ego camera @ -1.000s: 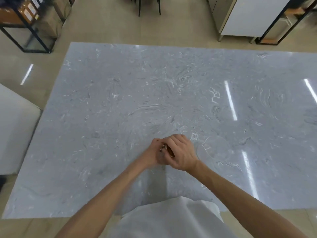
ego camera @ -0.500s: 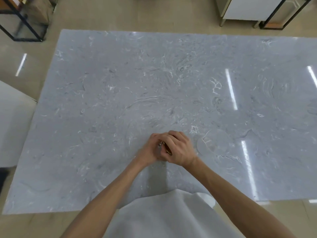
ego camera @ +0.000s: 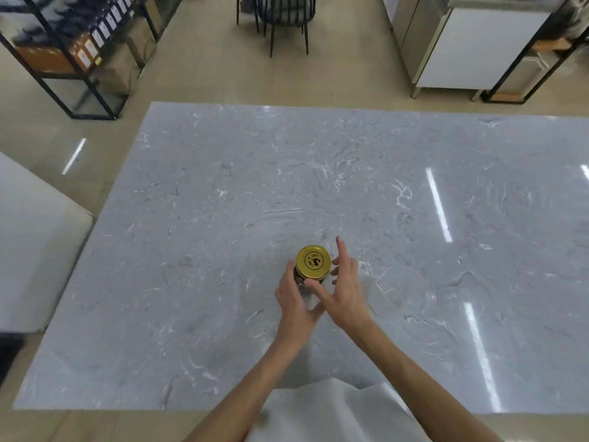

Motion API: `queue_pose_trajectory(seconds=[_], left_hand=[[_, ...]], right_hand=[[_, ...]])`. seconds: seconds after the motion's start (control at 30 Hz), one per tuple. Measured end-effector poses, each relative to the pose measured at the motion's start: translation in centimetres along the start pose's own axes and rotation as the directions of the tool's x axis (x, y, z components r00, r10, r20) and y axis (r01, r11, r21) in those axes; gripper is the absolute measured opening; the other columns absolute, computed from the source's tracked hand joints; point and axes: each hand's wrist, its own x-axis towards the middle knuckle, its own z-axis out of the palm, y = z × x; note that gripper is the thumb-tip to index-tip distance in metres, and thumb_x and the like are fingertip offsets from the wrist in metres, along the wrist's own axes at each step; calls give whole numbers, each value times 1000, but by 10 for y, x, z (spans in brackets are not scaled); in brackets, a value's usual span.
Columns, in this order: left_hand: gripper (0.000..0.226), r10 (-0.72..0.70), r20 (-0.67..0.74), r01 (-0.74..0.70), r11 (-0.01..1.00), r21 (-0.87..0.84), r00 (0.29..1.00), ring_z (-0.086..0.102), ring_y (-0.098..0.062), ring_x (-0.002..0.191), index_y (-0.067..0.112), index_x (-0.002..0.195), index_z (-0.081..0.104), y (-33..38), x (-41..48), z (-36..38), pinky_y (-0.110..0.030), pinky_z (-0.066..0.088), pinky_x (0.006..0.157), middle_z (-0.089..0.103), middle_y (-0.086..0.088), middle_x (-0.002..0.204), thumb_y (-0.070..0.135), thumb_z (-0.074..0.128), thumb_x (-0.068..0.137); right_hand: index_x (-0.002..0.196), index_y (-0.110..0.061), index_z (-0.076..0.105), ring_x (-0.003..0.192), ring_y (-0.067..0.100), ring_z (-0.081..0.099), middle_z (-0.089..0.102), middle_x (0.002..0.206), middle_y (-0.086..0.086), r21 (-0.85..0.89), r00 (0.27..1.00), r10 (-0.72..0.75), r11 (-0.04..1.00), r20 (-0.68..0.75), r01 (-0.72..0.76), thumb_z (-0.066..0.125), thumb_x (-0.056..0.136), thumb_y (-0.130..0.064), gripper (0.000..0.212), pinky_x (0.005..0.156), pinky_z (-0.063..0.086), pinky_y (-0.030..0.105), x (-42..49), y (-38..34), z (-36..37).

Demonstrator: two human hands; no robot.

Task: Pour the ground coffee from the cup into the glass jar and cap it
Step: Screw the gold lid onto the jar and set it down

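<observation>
A small glass jar (ego camera: 298, 279) with dark contents stands upright on the grey marble table (ego camera: 223, 218), near its middle front. A gold screw lid (ego camera: 313, 261) with a dark emblem sits on top of it. My left hand (ego camera: 293, 303) wraps the jar's left side from the near side. My right hand (ego camera: 345, 291) is just right of the lid with its fingers spread; only the thumb reaches the lid's near edge. A faint round see-through outline (ego camera: 398, 288) lies on the table right of my right hand; I cannot tell if it is the cup.
Black metal shelving (ego camera: 63, 59) with boxes stands beyond the table's far left corner. A black chair (ego camera: 280, 14) is at the far side, a steel cabinet (ego camera: 471, 46) at the far right. A white surface (ego camera: 32, 244) adjoins the table's left edge.
Both hands were closed together over the jar top. Now my right hand has come off and opened, which shows the gold lid. The camera has tilted up.
</observation>
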Motion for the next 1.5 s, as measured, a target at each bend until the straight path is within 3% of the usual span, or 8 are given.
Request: queue_pose_trajectory(seconds=[0.13,0.27,0.43,0.6,0.73,0.97,1.2,1.5], left_hand=[[103,28,50,-24,996,-83,998,58,-15,128,29,154,18,0,-39,8,-38,54,102,41,-3,149,8,85,78],[97,42,41,-41,999,-23,998,56,-7,125,62,133,21,-4,-25,-8,-22,53,98,43,20,140,16,86,78],[101,-66,318,65,998,12,946,40,-30,143,12,152,26,-13,21,-25,-47,36,118,32,-14,153,19,90,74],[88,-44,367,45,999,7,929,54,-5,129,51,138,39,-14,27,-25,-29,43,112,54,21,138,43,91,68],[117,-36,371,13,998,63,928,37,-18,144,25,157,20,-20,28,-25,-40,31,121,35,-2,156,18,95,67],[96,50,369,-75,996,51,928,49,-11,132,33,137,34,-10,58,-11,-24,36,113,50,0,139,2,91,67],[96,35,395,-70,995,75,918,50,-13,128,25,139,29,12,121,-4,-5,35,100,50,8,132,-7,87,69],[100,-29,398,-20,993,117,917,43,-19,135,8,151,19,21,141,-5,-10,37,104,43,-9,143,-15,79,75]], right_hand=[[154,-35,2,121,3,46,46,126,-24,206,992,86,973,91,-103,77,72,-58,114,102,42,33,-11,-4,5],[155,-30,-5,114,13,53,56,119,-7,181,979,78,977,191,-113,83,67,-50,126,98,45,34,0,-9,1],[155,-27,-8,118,18,52,55,127,-5,70,904,-15,997,428,-16,88,69,-28,128,100,43,42,19,-3,-22],[153,-32,-16,148,13,9,2,162,-11,-77,910,-125,983,394,168,78,71,-57,127,119,18,35,4,-5,-57],[151,-36,-21,147,23,-17,-15,162,-4,-429,976,36,901,215,61,73,62,-71,134,118,5,49,-20,42,-119],[152,-35,-18,120,25,55,28,155,3,-409,955,163,911,246,-50,81,69,-54,131,87,55,39,8,80,-131],[156,-19,-2,127,26,48,34,150,8,-330,959,125,943,252,-37,83,71,-47,123,98,46,46,83,94,-130],[156,-21,-3,136,25,38,16,160,2,-409,961,74,912,265,43,80,73,-49,120,99,45,47,101,105,-131]])
